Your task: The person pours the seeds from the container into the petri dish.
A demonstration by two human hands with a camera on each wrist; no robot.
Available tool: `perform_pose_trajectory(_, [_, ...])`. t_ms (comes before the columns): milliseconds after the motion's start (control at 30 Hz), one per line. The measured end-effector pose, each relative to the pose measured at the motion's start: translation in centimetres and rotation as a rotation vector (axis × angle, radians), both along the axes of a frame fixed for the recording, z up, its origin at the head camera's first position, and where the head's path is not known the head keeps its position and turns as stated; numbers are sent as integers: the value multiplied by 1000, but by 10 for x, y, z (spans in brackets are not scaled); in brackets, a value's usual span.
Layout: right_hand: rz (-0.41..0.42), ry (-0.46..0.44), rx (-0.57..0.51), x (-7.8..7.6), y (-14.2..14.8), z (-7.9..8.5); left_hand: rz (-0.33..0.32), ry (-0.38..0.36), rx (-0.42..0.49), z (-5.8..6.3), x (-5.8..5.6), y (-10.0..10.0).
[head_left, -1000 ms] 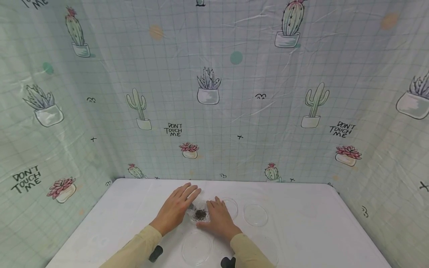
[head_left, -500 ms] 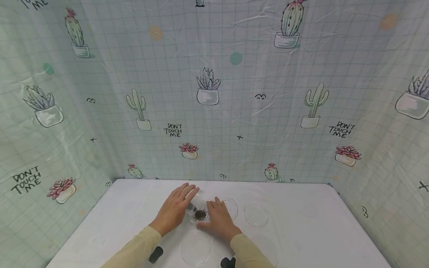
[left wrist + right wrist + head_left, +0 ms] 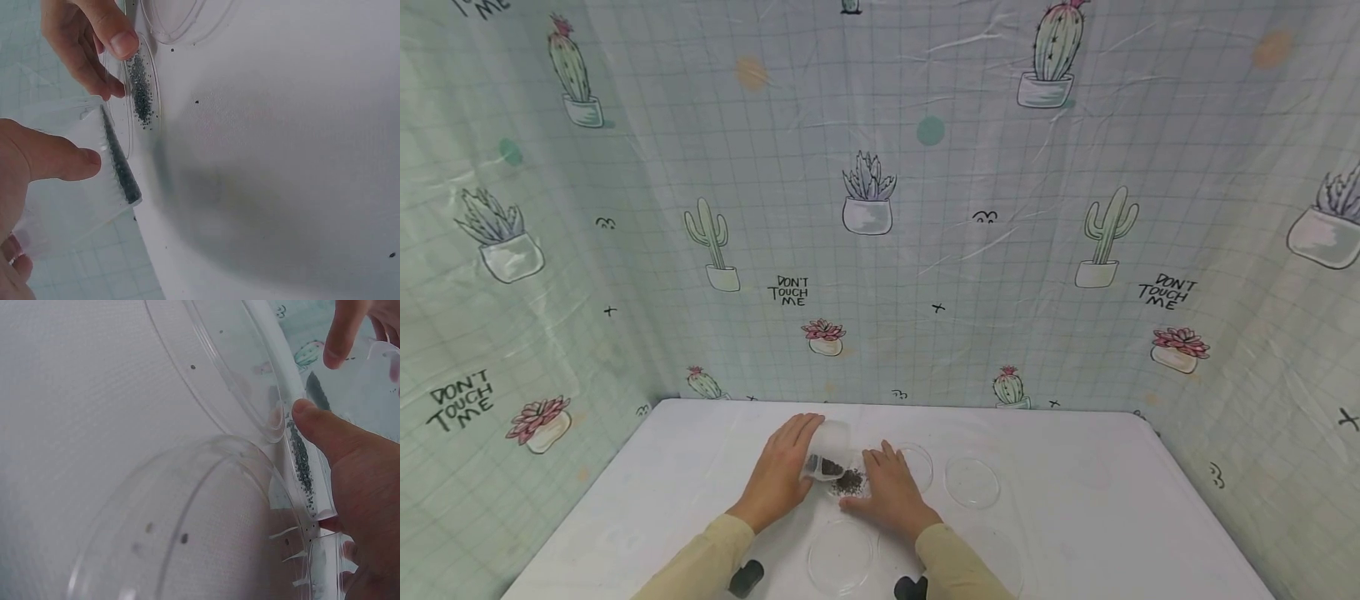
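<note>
My left hand (image 3: 777, 477) grips a clear plastic container (image 3: 69, 200), thumb along its side. The container lies tilted, and a dark band of granules (image 3: 122, 162) is gathered along its lower end. Just to its right, a clear shallow dish (image 3: 156, 94) holds a small pile of dark granules (image 3: 849, 481). My right hand (image 3: 897, 493) holds this dish at its right side, thumb at the near rim and fingers at the far side. In the right wrist view, the right thumb (image 3: 331, 434) lies over the dish edge beside the granules (image 3: 300, 459).
More clear round dishes stand on the white table (image 3: 1097, 500): one at the right (image 3: 972, 482), one in front (image 3: 841, 557), others partly behind the right hand and arm. A few stray granules (image 3: 197, 102) dot the tabletop. A patterned curtain (image 3: 880, 275) surrounds the table.
My left hand has shifted slightly left and turned the container, so more of it and its dark granules show beside the dish. The right hand stays in place.
</note>
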State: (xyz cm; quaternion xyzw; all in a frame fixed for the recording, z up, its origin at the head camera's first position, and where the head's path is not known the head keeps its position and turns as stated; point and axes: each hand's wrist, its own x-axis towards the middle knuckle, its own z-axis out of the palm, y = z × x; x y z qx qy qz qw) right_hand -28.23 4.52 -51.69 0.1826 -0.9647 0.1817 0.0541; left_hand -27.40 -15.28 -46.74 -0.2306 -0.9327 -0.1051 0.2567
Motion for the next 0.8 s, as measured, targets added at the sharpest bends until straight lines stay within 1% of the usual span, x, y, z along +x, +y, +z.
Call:
perform_pose_trajectory(300, [-1, 2, 13, 0, 0, -1, 71, -25, 73, -5, 4, -7])
perform_pose_trajectory(467, [11, 0, 11, 1, 1, 0, 123, -69, 117, -7, 7, -10])
perform_pose_trajectory(600, [17, -7, 3, 2, 2, 0, 150, -96, 161, -8, 10, -13])
perform_pose_trajectory(800, [14, -1, 7, 0, 1, -1, 186, -142, 192, -10, 11, -19])
